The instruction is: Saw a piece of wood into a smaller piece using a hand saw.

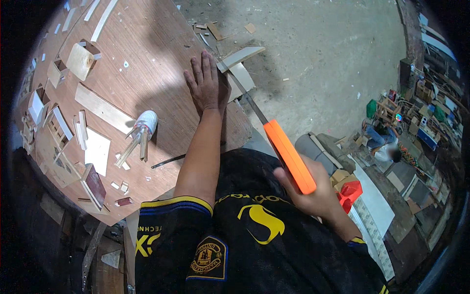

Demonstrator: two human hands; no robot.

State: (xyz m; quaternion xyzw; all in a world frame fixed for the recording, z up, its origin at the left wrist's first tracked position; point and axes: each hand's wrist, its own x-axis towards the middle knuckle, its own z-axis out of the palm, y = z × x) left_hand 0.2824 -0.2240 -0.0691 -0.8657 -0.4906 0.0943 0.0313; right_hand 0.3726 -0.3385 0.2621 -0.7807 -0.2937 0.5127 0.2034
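Note:
Flat on the wooden tabletop, close to its right edge, lies my left hand, fingers stretched out and slightly apart, wrapped round nothing. My right hand is closed on the orange handle of a handsaw. The saw's narrow blade runs up and away to a pale wooden strip that juts past the table edge, just right of my left fingertips. Blade and strip meet there; how deep the cut is cannot be told. Another pale board piece sticks out below the strip.
On the table's left stand small wooden box shapes, a long plank, a white cup-like holder with sticks and a dark thin rod. Wood scraps lie on the concrete floor. A person sits among clutter at right.

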